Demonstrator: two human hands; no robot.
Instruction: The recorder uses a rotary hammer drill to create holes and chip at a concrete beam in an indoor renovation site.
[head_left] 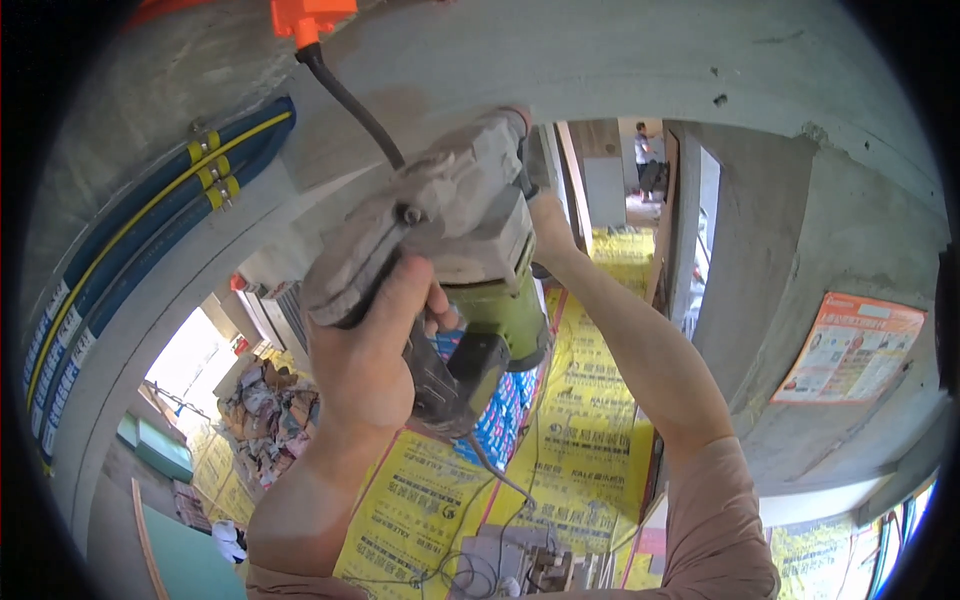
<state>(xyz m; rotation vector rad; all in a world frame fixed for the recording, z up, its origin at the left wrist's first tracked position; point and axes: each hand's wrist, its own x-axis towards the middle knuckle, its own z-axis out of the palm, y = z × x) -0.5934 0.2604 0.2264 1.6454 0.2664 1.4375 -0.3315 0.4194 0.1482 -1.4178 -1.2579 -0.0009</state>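
we've got this heavy, stiff hammer drill (450,250) overhead: left hand (370,350) wrapped tight round its rear grip, right hand (550,225) mostly hidden up front, can't tell its grasp.

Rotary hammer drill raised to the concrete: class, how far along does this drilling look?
Done: blue conduits are clipped along the wall. In hand: the left hand grips the drill handle, the right hand steadies its front against the concrete ceiling. Left: the bit is hidden, so hole depth cannot be judged.
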